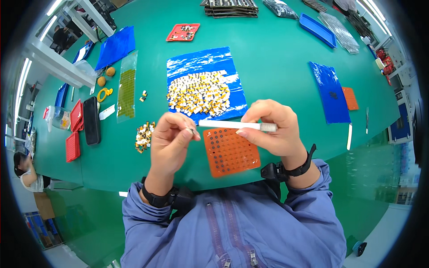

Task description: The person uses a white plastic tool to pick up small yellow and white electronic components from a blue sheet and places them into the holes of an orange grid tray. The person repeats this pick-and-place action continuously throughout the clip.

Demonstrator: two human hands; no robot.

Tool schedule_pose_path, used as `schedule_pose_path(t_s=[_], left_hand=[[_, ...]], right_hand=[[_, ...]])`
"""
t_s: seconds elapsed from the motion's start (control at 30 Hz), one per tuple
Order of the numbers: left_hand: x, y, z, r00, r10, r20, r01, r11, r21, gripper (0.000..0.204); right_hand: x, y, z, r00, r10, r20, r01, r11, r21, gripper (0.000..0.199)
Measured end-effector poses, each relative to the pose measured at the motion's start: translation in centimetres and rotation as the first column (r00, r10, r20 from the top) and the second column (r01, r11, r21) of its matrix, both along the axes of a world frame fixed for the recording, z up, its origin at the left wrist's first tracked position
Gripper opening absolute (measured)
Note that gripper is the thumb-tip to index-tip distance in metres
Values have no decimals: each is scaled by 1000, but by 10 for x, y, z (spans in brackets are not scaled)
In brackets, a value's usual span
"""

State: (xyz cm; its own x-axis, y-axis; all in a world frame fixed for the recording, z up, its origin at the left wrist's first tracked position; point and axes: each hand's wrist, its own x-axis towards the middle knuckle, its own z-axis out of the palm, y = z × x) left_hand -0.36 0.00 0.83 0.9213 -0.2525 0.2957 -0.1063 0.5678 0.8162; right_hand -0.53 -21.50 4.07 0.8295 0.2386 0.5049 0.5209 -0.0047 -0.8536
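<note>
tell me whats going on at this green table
A person in a blue jacket holds a white pen-like tool in the right hand, its tip toward a tiny part pinched in the left hand. Below sits an orange perforated tray; behind it, small yellow-white parts heap on a blue sheet.

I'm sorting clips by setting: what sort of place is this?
Probably a small-parts assembly workshop: a long green workbench, a heap of tiny yellow-and-white components on a blue sheet, and an orange perforated tray below the hands.
</note>
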Motion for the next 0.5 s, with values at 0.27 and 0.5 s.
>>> schedule_pose_path(t_s=[0.27, 0.5], left_hand=[[-2, 62, 17, 886, 203, 417, -464, 418, 781, 9], [8, 109, 23, 820, -97, 564, -573, -159, 804, 8]], right_hand=[[-7, 15, 8, 942, 108, 317, -31, 971, -239, 17], [-5, 24, 2, 932, 162, 325, -62, 953, -297, 19]])
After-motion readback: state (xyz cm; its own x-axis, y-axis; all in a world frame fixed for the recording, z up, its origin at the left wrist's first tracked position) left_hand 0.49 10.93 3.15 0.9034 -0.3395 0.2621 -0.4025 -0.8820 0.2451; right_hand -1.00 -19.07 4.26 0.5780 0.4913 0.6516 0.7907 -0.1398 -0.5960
